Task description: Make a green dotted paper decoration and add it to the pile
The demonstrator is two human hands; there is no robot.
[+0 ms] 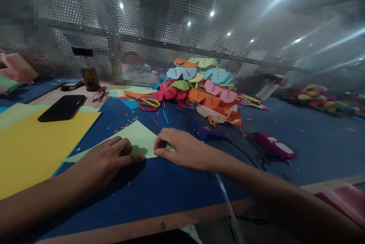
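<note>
A light green sheet of paper (139, 137), folded to a triangle, lies on the blue tabletop with its long edge toward me. My left hand (110, 158) presses on its left part, most fingers curled and one digit stretched along the near edge. At the right part of that edge, my right hand (176, 147) has thumb and forefinger brought together on the paper, covering its right corner. Just beyond my right hand lies a blue glue gun (207, 133). Scissors (149, 103) with red and yellow handles rest behind the paper, near scattered paper bits.
Folded paper shapes (205, 91) in many colours are heaped at the back. Yellow sheets (31, 149) and a black phone (62, 107) lie left, before a jar (88, 70). A purple case (275, 147) lies right. Perforated metal (142, 15) stands behind.
</note>
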